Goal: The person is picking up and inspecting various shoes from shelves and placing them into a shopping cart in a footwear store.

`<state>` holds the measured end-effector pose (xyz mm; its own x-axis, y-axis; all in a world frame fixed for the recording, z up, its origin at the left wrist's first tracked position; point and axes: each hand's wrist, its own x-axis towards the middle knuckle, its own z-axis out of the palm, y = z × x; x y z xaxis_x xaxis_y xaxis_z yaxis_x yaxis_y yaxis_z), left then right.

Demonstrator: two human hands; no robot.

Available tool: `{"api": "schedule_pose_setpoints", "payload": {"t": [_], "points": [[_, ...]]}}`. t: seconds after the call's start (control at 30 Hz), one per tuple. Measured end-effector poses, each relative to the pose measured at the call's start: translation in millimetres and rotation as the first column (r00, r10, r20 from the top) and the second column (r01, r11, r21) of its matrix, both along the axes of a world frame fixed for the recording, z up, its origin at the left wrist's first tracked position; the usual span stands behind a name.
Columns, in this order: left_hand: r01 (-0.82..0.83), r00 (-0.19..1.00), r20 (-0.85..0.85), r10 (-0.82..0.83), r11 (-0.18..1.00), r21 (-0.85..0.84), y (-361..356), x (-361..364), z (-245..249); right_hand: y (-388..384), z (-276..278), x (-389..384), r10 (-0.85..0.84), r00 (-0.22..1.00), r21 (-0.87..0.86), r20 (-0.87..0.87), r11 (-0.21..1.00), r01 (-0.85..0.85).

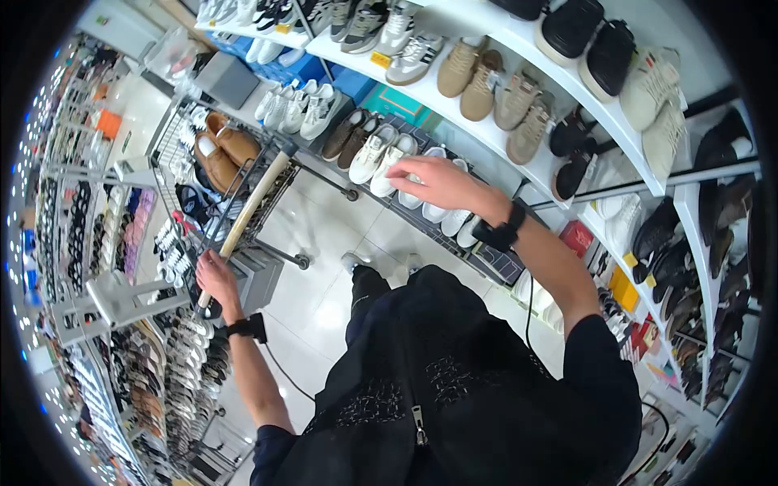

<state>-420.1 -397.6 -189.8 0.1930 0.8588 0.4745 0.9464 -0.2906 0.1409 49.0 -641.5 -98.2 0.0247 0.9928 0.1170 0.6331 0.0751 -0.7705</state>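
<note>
Above the white shoes (369, 160) hovers the right hand (442, 182).

Two hands (438, 181), two black wristbands (501, 230), one pushcart (261, 194) plus two tan shoes (219, 172) in it can be counted tbh.

Pale, glossy floor tiles (304, 316) with thin joints run down the aisle; curved white shelves (523, 39) rise in tiers along one side against a light wall (705, 61), while across the aisle stocked racks (150, 364) recede beneath small bright lights (37, 136)
</note>
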Motion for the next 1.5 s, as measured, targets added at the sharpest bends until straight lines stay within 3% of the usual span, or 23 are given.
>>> {"api": "schedule_pose_setpoints", "payload": {"t": [0.07,0.13,0.17,0.2,0.23,0.27,0.33,0.43,0.53,0.6,0.73,0.8,0.87,0.9,1.07,1.13,1.17,1.3,1.33,1.4,1.43,1.47,1.5], "points": [[0.193,0.959,0.189,-0.211,0.975,0.107,-23.4,46.3,15.0,-48.2,6.2,9.6,-0.132,0.986,-0.035,-0.106,0.991,0.129],[0.439,0.822,0.466,-0.327,0.885,-0.154,-52.0,94.0,23.8,-94.4,-9.5,15.6,-0.246,0.966,-0.064,-0.077,0.968,0.241],[0.568,0.687,0.646,-0.332,0.801,-0.192,-72.6,133.2,28.8,-116.1,-15.5,18.4,-0.297,0.952,-0.078,-0.074,0.953,0.291],[0.698,0.634,0.616,-0.468,0.689,-0.196,-86.2,160.6,27.9,-135.6,-21.5,23.1,-0.346,0.935,-0.056,-0.083,0.938,0.342],[0.724,0.656,0.713,-0.247,0.476,-0.5,-108.5,191.5,25.4,-155.1,-28.7,23.0,-0.449,0.89,-0.115,-0.078,0.891,0.439],[0.822,0.563,0.815,-0.138,0.197,-0.535,-124.3,211.7,8.5,-172.3,-36.0,21.7,-0.536,0.841,-0.182,-0.073,0.837,0.517],[0.778,0.573,0.764,-0.296,-0.095,-0.62,-147.2,246.8,-11.1,-200.2,-49.2,17.3,-0.61,0.789,-0.201,-0.073,0.784,0.587],[0.711,0.487,0.714,-0.504,-0.246,-0.659,-176.8,295.6,-14.5,-227.4,-54.3,3.1,-0.719,0.69,-0.263,-0.084,0.684,0.68],[0.706,0.415,0.626,-0.66,-0.201,-0.679,-180.8,332.2,-24.0,-242.2,-63.8,-14.4,-0.8,0.585,-0.289,-0.132,0.596,0.749],[0.645,0.408,0.451,-0.794,-0.099,-0.757,-167.6,345.8,-52.8,-247.3,-77.4,-26.6,-0.843,0.521,-0.331,-0.13,0.532,0.779],[0.712,0.328,0.558,-0.762,-0.189,-0.677,-152.6,369.0,-69.3,-241.1,-91.8,-44.3,-0.896,0.428,-0.35,-0.118,0.441,0.826],[0.649,0.345,0.529,-0.776,-0.21,-0.731,-149.8,387.8,-71.2,-233.2,-92.2,-54.7,-0.907,0.312,-0.4,-0.284,0.408,0.821],[0.713,0.252,0.589,-0.768,-0.264,-0.649,-155.0,410.7,-73.6,-223.6,-94.9,-47.7,-0.898,0.257,-0.429,-0.357,0.402,0.809],[0.713,0.218,0.555,-0.802,-0.258,-0.652,-153.5,423.6,-89.5,-218.7,-98.2,-40.3,-0.887,0.24,-0.416,-0.394,0.406,0.814],[0.661,0.155,0.543,-0.825,-0.322,-0.678,-168.1,501.7,-54.9,-193.3,-131.4,26.2,-0.83,0.213,-0.377,-0.516,0.443,0.813],[0.641,0.141,0.511,-0.848,-0.315,-0.7,-163.5,536.0,-54.1,-171.2,-179.5,80.0,-0.745,0.031,-0.44,-0.666,0.426,0.791],[0.707,0.129,0.548,-0.827,-0.311,-0.635,-160.5,549.8,-55.1,-164.3,-191.3,101.3,-0.738,0.03,-0.435,-0.674,0.43,0.791],[0.818,0.114,0.676,-0.728,-0.317,-0.479,-147.1,592.3,-82.7,-138.5,-207.3,147.8,-0.78,-0.204,-0.589,-0.591,0.245,0.771],[0.812,0.131,0.653,-0.746,-0.297,-0.502,-133.9,598.2,-99.2,-127.6,-214.2,154.4,-0.787,-0.213,-0.637,-0.578,0.273,0.72],[0.902,0.281,0.694,-0.663,-0.066,-0.427,-125.9,616.1,-124.9,-120.9,-218.7,154.7,-0.763,-0.281,-0.681,-0.583,0.269,0.681],[0.883,0.438,0.603,-0.667,0.191,-0.429,-102.4,631.7,-130.1,-107.3,-231.2,161.9,-0.78,-0.213,-0.692,-0.589,0.35,0.631],[0.871,0.486,0.638,-0.597,0.269,-0.412,-86.6,642.6,-136.8,-100.6,-241.2,167.2,-0.796,-0.151,-0.705,-0.586,0.41,0.578],[0.882,0.471,0.57,-0.673,0.353,-0.313,-70.6,645.0,-147.7,-100.5,-250.8,166.4,-0.79,-0.14,-0.692,-0.597,0.418,0.588]]}}
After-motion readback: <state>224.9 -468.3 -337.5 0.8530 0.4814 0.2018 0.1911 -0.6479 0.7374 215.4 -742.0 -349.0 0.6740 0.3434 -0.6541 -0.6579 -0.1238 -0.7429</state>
